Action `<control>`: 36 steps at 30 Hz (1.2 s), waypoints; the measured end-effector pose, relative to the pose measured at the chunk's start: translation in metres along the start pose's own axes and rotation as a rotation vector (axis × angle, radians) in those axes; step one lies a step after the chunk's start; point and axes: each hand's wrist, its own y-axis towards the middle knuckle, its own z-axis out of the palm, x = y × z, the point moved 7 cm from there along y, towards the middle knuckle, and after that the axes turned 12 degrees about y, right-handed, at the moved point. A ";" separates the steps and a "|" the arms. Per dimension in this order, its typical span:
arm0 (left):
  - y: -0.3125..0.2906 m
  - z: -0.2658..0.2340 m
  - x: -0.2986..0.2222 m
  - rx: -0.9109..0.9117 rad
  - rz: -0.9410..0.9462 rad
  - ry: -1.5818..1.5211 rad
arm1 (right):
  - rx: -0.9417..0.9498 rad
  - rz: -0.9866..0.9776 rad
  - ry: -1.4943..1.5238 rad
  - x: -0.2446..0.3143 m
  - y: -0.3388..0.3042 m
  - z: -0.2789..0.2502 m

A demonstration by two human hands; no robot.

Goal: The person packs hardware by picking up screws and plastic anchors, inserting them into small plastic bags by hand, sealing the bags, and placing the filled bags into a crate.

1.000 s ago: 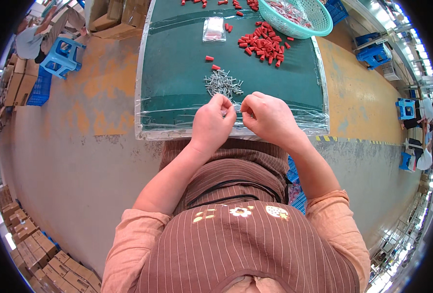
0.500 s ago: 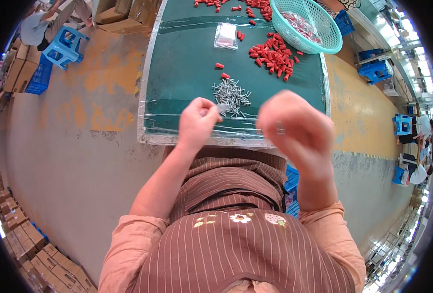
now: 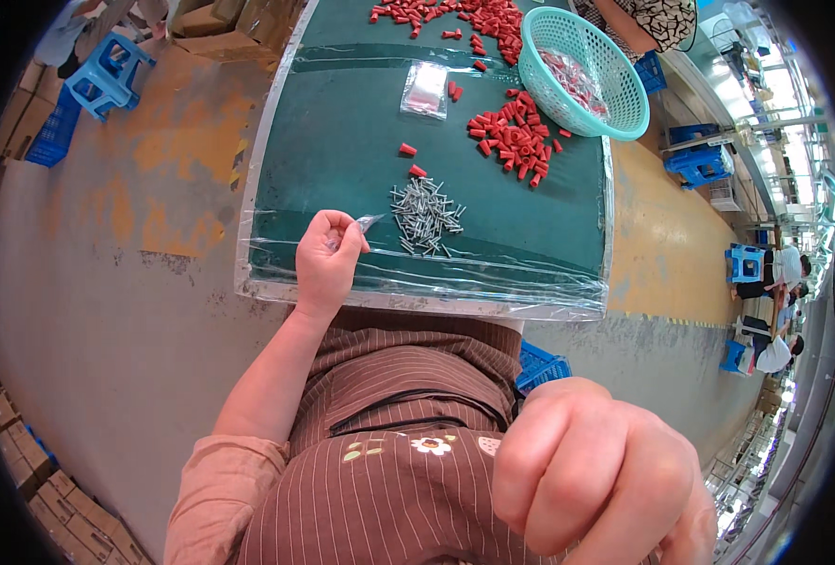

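Observation:
My left hand (image 3: 326,264), closed in a pinch over the table's near left part, holds a small clear plastic bag (image 3: 370,222) whose end sticks out past the fingertips. Just right of it lies a heap of silver screws (image 3: 425,218). My right hand (image 3: 606,471) is raised close to the camera at the lower right, in front of my apron. Its fingers are curled in, and whatever they hold is hidden. Two red plastic sleeves (image 3: 407,150) lie beyond the screws. A larger pile of red sleeves (image 3: 512,141) sits farther right.
The table (image 3: 333,132) has a green top and metal edge. A flat stack of clear bags (image 3: 424,90) lies beyond the screws. At the far right stands a turquoise basket (image 3: 568,115) with filled bags, and another person's arm (image 3: 625,24) is behind it. Blue stools (image 3: 112,73) flank the table.
My right hand has moved from above the table's near edge back toward me and up close to the camera. My left hand still pinches the bag. The view has shifted slightly.

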 end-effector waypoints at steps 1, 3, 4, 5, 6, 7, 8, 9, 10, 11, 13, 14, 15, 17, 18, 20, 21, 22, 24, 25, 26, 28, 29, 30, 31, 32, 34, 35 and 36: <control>0.000 -0.003 0.000 -0.008 -0.002 0.000 | 0.057 0.282 0.065 0.001 0.000 -0.008; 0.000 0.000 -0.002 0.002 0.005 0.014 | 0.101 0.557 0.114 -0.011 -0.006 0.006; 0.000 0.004 -0.002 0.019 0.002 0.012 | -0.195 0.412 -0.076 -0.013 -0.001 0.012; 0.001 0.003 -0.001 0.017 -0.003 -0.002 | -0.478 0.264 -0.250 -0.007 -0.001 0.010; 0.000 0.002 0.001 0.014 -0.009 -0.016 | -0.479 0.268 -0.250 -0.008 0.003 0.012; -0.002 0.000 0.003 0.012 -0.014 -0.017 | -0.451 0.302 -0.301 -0.011 0.005 0.014; -0.002 0.000 0.003 0.022 -0.019 -0.004 | -0.422 0.329 -0.357 -0.013 0.008 0.015; -0.002 0.001 0.004 0.030 -0.026 0.009 | -0.422 0.330 -0.362 -0.012 0.007 0.010; -0.002 0.002 0.004 0.032 -0.029 0.006 | -0.280 0.364 -0.276 -0.015 0.006 0.008; -0.002 0.005 0.003 0.034 -0.021 0.014 | -0.145 0.391 -0.187 -0.014 0.003 0.000; -0.007 -0.017 0.011 -0.049 -0.036 0.052 | 0.144 0.458 0.086 -0.025 -0.004 -0.024; -0.007 -0.020 0.011 -0.057 -0.015 0.041 | 0.291 0.478 0.197 -0.029 0.001 -0.030; 0.000 0.001 0.000 0.007 0.032 -0.004 | 0.555 0.513 0.042 -0.028 0.021 -0.034; 0.003 0.003 -0.002 0.014 0.048 -0.017 | 0.206 0.235 -1.092 -0.040 0.006 -0.088; 0.003 0.000 0.000 0.010 0.043 -0.025 | 0.173 0.552 -1.147 -0.072 0.000 -0.137; 0.005 0.001 0.001 0.007 0.040 -0.005 | 0.169 0.796 -1.483 -0.111 -0.026 -0.205; 0.009 0.003 0.001 0.007 0.036 0.009 | 0.250 0.882 -1.669 -0.121 -0.040 -0.229; 0.010 0.006 0.001 0.021 0.023 0.015 | 0.310 0.915 -1.703 -0.130 -0.050 -0.240; 0.007 0.007 -0.009 0.018 0.079 0.012 | 0.396 0.981 -1.752 -0.145 -0.062 -0.249; 0.007 0.005 -0.006 -0.038 0.167 0.082 | 0.417 1.017 -1.773 -0.152 -0.069 -0.251; 0.005 0.002 0.001 0.012 0.077 0.050 | 0.423 0.999 -1.755 -0.160 -0.074 -0.257; 0.004 -0.003 0.008 -0.003 0.068 0.130 | 0.430 0.931 -1.751 -0.163 -0.078 -0.252; 0.005 -0.009 0.020 -0.003 0.042 0.099 | 0.457 0.959 -1.773 -0.167 -0.079 -0.252; 0.003 -0.003 0.018 0.020 0.033 0.049 | 0.441 0.929 -1.769 -0.169 -0.086 -0.262; 0.003 -0.005 0.021 0.024 0.010 0.016 | 0.409 0.923 -1.754 -0.165 -0.087 -0.261; 0.004 0.001 0.020 0.067 0.035 0.011 | 0.424 0.922 -1.756 -0.158 -0.086 -0.259; 0.003 0.003 0.023 0.039 -0.015 -0.048 | 0.338 0.939 -1.800 -0.138 -0.086 -0.270; 0.003 0.004 0.021 0.054 -0.004 -0.045 | 0.295 0.966 -1.800 -0.131 -0.086 -0.274; 0.004 0.004 0.020 0.055 -0.004 -0.051 | 0.227 0.994 -1.818 -0.123 -0.085 -0.279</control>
